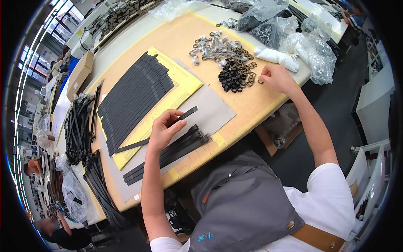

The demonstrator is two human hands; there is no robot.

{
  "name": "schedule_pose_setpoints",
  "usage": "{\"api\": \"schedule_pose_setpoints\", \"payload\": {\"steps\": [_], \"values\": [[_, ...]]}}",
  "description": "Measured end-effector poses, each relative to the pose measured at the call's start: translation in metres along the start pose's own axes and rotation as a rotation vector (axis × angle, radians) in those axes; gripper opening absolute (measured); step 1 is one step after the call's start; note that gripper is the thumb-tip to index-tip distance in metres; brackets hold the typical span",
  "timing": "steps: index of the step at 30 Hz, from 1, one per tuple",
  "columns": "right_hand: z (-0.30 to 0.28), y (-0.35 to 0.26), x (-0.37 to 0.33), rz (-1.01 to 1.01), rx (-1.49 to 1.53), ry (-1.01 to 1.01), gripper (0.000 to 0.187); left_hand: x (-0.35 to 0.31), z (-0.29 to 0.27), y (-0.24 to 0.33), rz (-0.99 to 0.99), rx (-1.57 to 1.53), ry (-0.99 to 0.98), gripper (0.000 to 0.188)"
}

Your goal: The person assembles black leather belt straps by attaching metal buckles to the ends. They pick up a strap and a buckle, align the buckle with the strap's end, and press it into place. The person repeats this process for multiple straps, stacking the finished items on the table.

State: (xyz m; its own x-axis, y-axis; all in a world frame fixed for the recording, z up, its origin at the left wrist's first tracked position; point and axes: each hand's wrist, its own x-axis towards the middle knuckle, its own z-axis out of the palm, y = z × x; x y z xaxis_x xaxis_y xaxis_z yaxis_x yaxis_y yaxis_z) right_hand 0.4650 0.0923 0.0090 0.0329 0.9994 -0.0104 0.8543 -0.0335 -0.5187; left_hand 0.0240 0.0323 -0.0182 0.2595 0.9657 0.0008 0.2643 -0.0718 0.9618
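My left hand (pixel 167 128) is closed around a narrow black strap (pixel 133 145), whose free end sticks out past the fingers. At the right side of the table, my right hand (pixel 278 78) pinches a small metal buckle (pixel 260 82) at its fingertips. Beside that hand lie a heap of dark metal buckles (pixel 242 53) and a cluster of small black loops (pixel 230 76). A row of black straps (pixel 134 94) rests side by side on a yellow board (pixel 187 80), left of my left hand. Nearer to me, several straps with buckles (pixel 168 154) lie together on grey sheeting (pixel 216 107).
Bundles of black straps (pixel 77 130) hang over the table's left edge. Clear plastic bags (pixel 273 31) and a white roll (pixel 277 59) sit at the far right. A cardboard box (pixel 79 75) stands at the far left. Another person (pixel 63 231) is at the lower left.
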Motion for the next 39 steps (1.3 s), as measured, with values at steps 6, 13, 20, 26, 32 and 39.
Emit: {"api": "schedule_pose_setpoints", "payload": {"steps": [6, 13, 20, 26, 32, 39], "values": [[0.028, -0.003, -0.002, -0.099, 0.028, 0.062, 0.018, 0.007, 0.015, -0.007, 0.038, 0.158, 0.106, 0.027], [0.037, -0.043, -0.017, -0.303, 0.126, -0.053, 0.015, 0.003, 0.015, -0.009, 0.082, 0.301, 0.178, 0.026], [0.062, -0.053, -0.027, -0.307, 0.258, -0.099, 0.013, -0.003, 0.019, -0.004, 0.204, 0.234, 0.117, 0.027], [0.111, -0.097, -0.056, -0.145, 1.238, -0.421, 0.018, -0.009, 0.027, 0.015, 0.228, 0.166, 0.023, 0.026], [0.127, -0.116, -0.064, -0.120, 1.475, -0.451, 0.018, -0.010, 0.022, 0.010, 0.317, 0.267, 0.073, 0.025], [0.124, -0.118, -0.063, -0.034, 1.418, -0.445, 0.015, -0.013, 0.024, 0.018, 0.300, 0.383, 0.098, 0.025]]}}
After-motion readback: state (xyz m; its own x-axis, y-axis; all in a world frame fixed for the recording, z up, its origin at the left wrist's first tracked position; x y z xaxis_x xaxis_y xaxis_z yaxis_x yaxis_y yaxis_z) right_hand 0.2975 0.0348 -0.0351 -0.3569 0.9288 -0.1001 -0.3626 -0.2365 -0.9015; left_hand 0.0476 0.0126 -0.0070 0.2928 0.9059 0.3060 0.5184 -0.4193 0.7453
